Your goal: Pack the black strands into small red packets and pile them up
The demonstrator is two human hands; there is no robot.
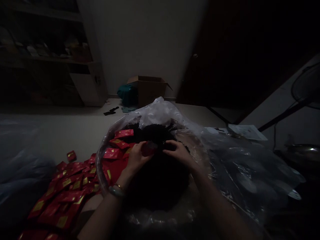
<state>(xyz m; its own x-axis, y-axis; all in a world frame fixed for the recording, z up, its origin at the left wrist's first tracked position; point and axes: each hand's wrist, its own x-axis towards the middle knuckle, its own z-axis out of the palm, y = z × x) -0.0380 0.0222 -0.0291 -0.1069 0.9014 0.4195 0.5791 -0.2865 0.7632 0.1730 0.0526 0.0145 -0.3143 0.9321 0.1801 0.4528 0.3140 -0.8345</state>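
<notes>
My left hand (136, 156), with a bracelet at its wrist, holds a small red packet (148, 150) whose mouth side looks clear and faces right. Opposite it, my right hand (178, 152) curls its thumb and fingers around a pinch of dark loose leaves that look like tea. Both hands hover over a large heap of these dark leaves (157, 186), which lies in a clear plastic bag (101, 166) with its rim spread wide. Inside the bag's left side rest several red packets (112, 153) with gold marks. Dim light hides the fingertips' detail.
A big pile of red and gold packets (70, 190) spreads left of the bag. Clear plastic sheeting (245, 176) lies at right, near some papers (247, 131). Behind stand an open cardboard box (152, 91), a teal bundle (127, 94) and shelves (47, 60). A fan (307, 86) is at far right.
</notes>
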